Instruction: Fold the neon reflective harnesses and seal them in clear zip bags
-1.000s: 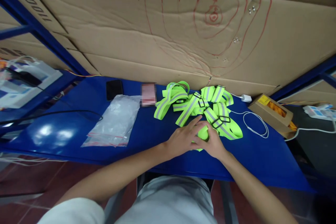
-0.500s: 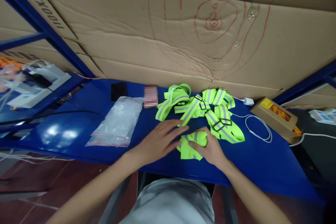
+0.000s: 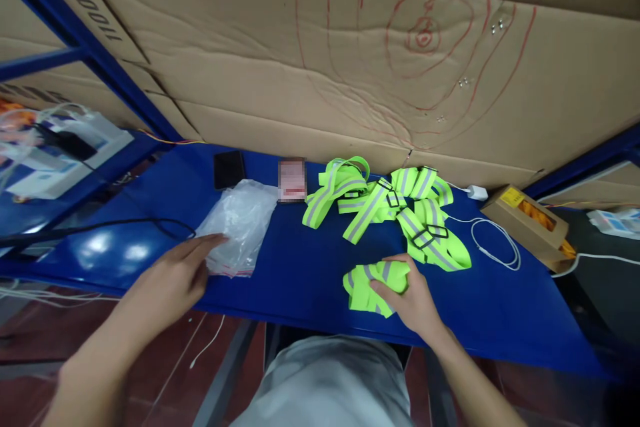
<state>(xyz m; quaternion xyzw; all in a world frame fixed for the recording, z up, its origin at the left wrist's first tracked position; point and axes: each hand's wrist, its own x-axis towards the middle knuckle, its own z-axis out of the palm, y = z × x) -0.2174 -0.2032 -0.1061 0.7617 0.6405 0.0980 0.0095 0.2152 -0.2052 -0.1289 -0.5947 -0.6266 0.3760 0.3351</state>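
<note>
At 5 o'clock the strap [image 3: 364, 290] is pinched by the right hand [image 3: 413, 297], seemingly to stay folded, while whether the bags [image 3: 247, 223] at 8 o'clock are gripped by the left hand [image 3: 170, 280] cannot be told.

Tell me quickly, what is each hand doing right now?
Left hand: open, fingers extended over the clear plastic bags; whether they touch cannot be told.
Right hand: closed, holding a folded neon-green strap bundle.

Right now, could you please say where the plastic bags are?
In the head view, the plastic bags lie left of centre on the table, partly hidden by the left hand, near the flat black item.
</note>
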